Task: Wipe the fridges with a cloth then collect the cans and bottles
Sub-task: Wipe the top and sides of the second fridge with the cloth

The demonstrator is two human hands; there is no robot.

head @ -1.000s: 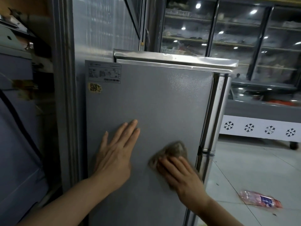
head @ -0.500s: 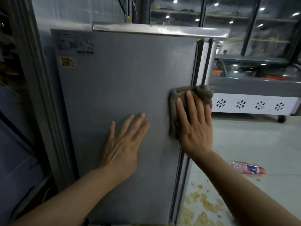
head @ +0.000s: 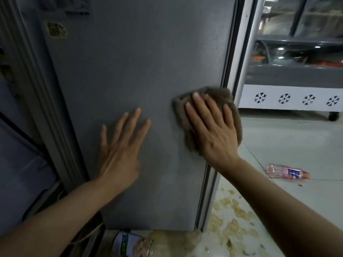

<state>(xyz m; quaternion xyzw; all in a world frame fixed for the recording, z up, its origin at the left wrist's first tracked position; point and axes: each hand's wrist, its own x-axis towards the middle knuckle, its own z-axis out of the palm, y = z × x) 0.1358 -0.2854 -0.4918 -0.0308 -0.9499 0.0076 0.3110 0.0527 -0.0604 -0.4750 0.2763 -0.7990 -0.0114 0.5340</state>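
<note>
**A:** Panel one, the wiping step. What should I read from it?

**B:** I have my right hand [head: 213, 130] laid flat over the cloth [head: 220, 101], which sits on the grey side of the fridge [head: 139, 67], at the panel's right edge beside the door seam [head: 225, 76]. My judgement: to wipe well here, I should keep the whole palm loaded so the cloth stays spread, work in overlapping strokes, and run along the seam, where grime is likely to collect.

**A:** And the fingers?

**B:** Right-hand fingers [head: 196, 106] are straight and slightly fanned, pressing the cloth to the panel; they are not curled round it. The cloth's edge shows past the fingertips and down the outer side of the hand. My left hand [head: 118, 145] rests bare on the same panel, left of the cloth and apart from it, fingers extended and spread, holding nothing. I take it as a brace.

**A:** The items to collect?

**B:** Not yet gathered, as far as I can judge. A plastic bottle [head: 286, 172] lies on its side on the floor [head: 287, 138], well to the right of the fridge. A can [head: 123, 244] with a green and white label lies at the fridge's foot, with yellowish residue [head: 230, 216] scattered on the tiles nearby.
</note>
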